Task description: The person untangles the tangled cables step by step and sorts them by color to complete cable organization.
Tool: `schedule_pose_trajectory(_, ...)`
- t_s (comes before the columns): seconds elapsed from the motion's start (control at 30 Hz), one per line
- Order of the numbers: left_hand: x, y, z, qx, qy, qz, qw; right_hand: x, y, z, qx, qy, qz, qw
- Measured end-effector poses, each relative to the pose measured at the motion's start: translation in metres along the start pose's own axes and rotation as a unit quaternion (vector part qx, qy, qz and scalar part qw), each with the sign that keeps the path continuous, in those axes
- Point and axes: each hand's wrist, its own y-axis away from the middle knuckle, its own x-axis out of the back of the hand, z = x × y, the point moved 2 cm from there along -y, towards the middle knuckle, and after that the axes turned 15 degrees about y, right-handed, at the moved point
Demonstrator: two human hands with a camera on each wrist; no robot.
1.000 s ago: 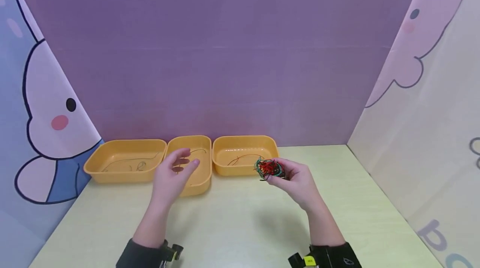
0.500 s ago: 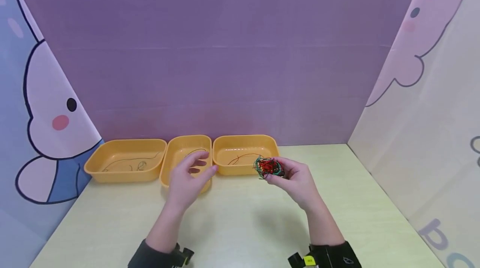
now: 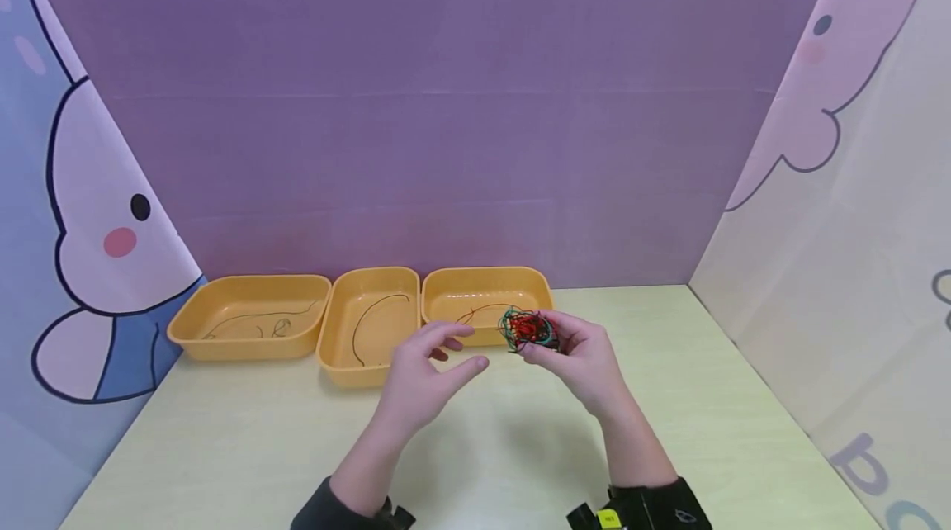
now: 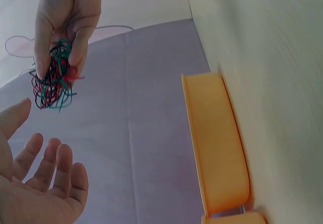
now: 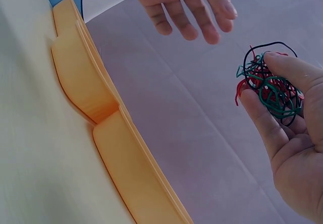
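Head view: a wire tangle (image 3: 531,332) in your right hand (image 3: 587,361), your left hand (image 3: 427,377) holding nothing

The pale table (image 3: 713,431) spreads before you, with the left tray (image 3: 245,350), middle tray (image 3: 357,378) and right tray (image 3: 475,281) ranged between about ten and twelve o'clock from where you work. Your left hand hangs at eight o'clock from the wire tangle, near but not touching, thumb and fingers spread. Your right hand pinches the tangle between thumb and fingers, above the table and between twelve and one o'clock. Smallest are the loose strands: thin wires (image 3: 281,325) in the left tray, a dark wire (image 3: 355,340) in the middle, a red wire (image 3: 486,306) in the right.

The strands look interlaced, so a hard tug on one could tighten the rest or drag neighbours along; a slack pinch could drop everything.

The right wrist view shows a black loop (image 5: 275,43) arching over your thumb tip, a likely snag that the head view doesn't make out. The left wrist view shows loose ends (image 4: 60,103) splaying out. Only the head view shows inside the trays.
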Motion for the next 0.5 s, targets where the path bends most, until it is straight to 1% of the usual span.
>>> schedule_pose_trajectory(0.1, -0.008, 0.001, 0.001, 0.004, 0.016, -0.010, 0.9998, -0.001, 0.000, -0.001, -0.006, -0.001, 0.004, 1.000)
schedule_pose_trajectory(0.2, -0.015, 0.001, 0.002, 0.013, 0.021, -0.024, 0.9994, -0.003, 0.000, -0.001, -0.009, 0.005, 0.007, 1.000)
schedule_pose_trajectory(0.37, -0.022, 0.001, 0.002, 0.017, 0.017, -0.045, 0.9987, -0.005, 0.001, -0.002, -0.006, 0.012, 0.004, 1.000)
schedule_pose_trajectory(0.5, -0.026, 0.002, 0.004, 0.012, 0.009, -0.049, 0.9987, -0.007, 0.001, -0.002, -0.005, 0.014, 0.000, 1.000)
